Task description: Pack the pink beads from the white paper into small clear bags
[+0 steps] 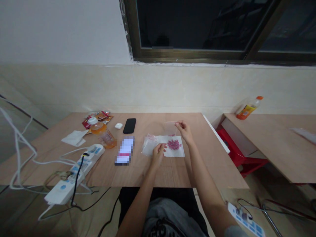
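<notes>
A pile of small pink beads [174, 144] lies on a white sheet [179, 152] in the middle of the wooden table [153, 171]. My right hand [184, 130] is raised just behind the sheet, pinching the top of a small clear zip bag [171, 126]. My left hand [158, 153] rests at the sheet's left edge, fingers curled in a pinch close to the beads; what it holds is too small to make out. A few clear plastic bags [148, 142] lie to the left of that hand.
A blurred phone [124, 151], a black phone [129, 125], a white earbud case [118, 125], an orange bottle lying down [103, 133], snack wrappers [97, 118], a tissue [74, 137] and a power strip [74, 172] with cables fill the left. A second table [276, 141] with a bottle [249, 108] stands right.
</notes>
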`<state>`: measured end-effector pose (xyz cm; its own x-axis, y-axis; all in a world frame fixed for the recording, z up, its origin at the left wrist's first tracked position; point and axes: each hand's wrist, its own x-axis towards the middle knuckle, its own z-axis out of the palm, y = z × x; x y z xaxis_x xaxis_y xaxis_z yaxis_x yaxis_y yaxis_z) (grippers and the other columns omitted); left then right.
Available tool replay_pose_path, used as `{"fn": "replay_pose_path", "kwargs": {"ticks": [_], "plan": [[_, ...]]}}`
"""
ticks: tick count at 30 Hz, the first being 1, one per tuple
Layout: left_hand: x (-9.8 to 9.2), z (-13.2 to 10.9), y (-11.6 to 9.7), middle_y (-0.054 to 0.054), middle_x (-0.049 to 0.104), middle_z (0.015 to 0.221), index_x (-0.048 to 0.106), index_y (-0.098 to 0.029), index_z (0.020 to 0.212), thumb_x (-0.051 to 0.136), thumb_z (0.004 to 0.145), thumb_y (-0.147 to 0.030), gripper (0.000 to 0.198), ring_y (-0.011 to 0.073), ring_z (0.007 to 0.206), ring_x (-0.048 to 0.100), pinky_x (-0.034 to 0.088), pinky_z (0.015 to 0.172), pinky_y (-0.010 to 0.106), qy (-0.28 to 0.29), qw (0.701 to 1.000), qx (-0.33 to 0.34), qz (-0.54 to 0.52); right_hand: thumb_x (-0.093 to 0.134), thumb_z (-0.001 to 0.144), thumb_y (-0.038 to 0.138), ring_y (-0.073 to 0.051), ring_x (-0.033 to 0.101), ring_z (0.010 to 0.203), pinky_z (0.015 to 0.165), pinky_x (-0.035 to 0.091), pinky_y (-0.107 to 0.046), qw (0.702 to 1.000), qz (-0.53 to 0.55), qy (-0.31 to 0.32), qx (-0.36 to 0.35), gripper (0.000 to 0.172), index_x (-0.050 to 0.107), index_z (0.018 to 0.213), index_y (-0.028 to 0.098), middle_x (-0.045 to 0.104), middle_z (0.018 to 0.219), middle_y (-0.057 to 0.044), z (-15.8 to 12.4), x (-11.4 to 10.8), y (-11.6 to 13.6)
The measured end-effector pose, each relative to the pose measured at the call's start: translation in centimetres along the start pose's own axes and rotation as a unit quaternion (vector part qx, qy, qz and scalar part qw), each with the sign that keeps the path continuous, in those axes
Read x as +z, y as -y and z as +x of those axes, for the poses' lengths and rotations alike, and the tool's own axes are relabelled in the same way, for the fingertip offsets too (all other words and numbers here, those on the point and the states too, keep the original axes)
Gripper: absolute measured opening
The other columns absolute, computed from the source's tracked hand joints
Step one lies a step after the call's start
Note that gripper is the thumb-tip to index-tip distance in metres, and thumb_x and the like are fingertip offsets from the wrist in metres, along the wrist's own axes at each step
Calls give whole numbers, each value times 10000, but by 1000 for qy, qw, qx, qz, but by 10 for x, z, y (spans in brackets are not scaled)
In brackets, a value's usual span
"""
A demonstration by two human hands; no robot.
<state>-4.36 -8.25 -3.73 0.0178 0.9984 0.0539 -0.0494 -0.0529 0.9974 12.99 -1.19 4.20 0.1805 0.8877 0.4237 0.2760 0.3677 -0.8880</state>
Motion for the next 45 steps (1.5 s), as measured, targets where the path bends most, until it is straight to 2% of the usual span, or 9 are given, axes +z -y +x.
{"fn": "replay_pose_path", "kwargs": {"ticks": [7, 18, 22, 25, 33, 36, 39, 42, 45], "plan": [[2, -2, -2, 43, 635, 742, 659, -160, 819, 559, 815, -472, 328, 134, 629, 547, 391, 551, 231, 4, 1000, -1, -6, 570, 756, 595, -157, 578, 668, 636, 453, -278, 996, 27, 82, 16, 406, 585, 781, 190, 659, 741, -49, 39, 43, -26], [3, -1, 4, 37, 624, 725, 650, -162, 808, 569, 810, -465, 313, 138, 645, 549, 404, 570, 231, 16, 1000, 9, -6, 598, 761, 411, -167, 593, 683, 706, 486, -324, 991, -53, 89, 88, 259, 636, 799, 157, 666, 749, -52, 56, 69, -79], [4, -2, 3, 33, 626, 725, 649, -163, 805, 575, 806, -455, 302, 138, 642, 550, 406, 576, 234, 21, 1000, 14, -5, 676, 688, 328, -192, 597, 799, 798, 473, -360, 991, -78, 84, 69, 354, 659, 994, 151, 661, 1009, -104, 56, 59, -84], [4, -2, 4, 35, 633, 741, 654, -163, 805, 569, 820, -437, 287, 140, 660, 557, 410, 597, 238, 23, 999, 25, 1, 671, 687, 340, -184, 583, 777, 763, 479, -360, 993, -88, 60, 55, 463, 637, 1112, 161, 617, 1138, -134, 42, 40, -85], [2, 1, 8, 51, 664, 803, 671, -166, 842, 579, 824, -416, 267, 158, 724, 590, 429, 654, 255, 26, 999, 32, 19, 578, 764, 466, -208, 614, 729, 661, 483, -322, 990, -19, -49, 130, 364, 661, 938, 158, 695, 830, -91, -57, -22, -84], [4, -1, 7, 56, 669, 813, 669, -166, 837, 590, 814, -403, 251, 166, 741, 595, 438, 665, 264, 17, 999, 38, 30, 559, 777, 466, -219, 631, 730, 662, 486, -327, 987, -32, -88, 132, 355, 650, 910, 150, 702, 803, -96, -79, -31, -80], [3, -5, -2, 60, 670, 816, 667, -166, 837, 584, 817, -405, 253, 174, 755, 600, 446, 669, 269, 4, 997, 56, 52, 544, 786, 467, -223, 642, 738, 663, 489, -326, 988, -48, -71, 125, 344, 651, 878, 153, 710, 795, -101, -83, -30, -75], [-5, -9, -17, 71, 670, 871, 647, -169, 899, 560, 830, -422, 276, 185, 783, 609, 467, 695, 288, -73, 991, 74, 84, 539, 786, 454, -220, 647, 754, 677, 492, -318, 989, -50, -54, 129, 332, 653, 861, 152, 716, 814, -103, -82, -27, -71], [-20, -8, -30, 92, 646, 1051, 601, -190, 1053, 574, 816, -436, 342, 229, 949, 600, 465, 851, 368, -193, 952, 96, 215, 539, 779, 451, -212, 644, 732, 675, 491, -311, 987, -53, -64, 141, 344, 652, 871, 139, 715, 816, -103, -81, -26, -69]]}}
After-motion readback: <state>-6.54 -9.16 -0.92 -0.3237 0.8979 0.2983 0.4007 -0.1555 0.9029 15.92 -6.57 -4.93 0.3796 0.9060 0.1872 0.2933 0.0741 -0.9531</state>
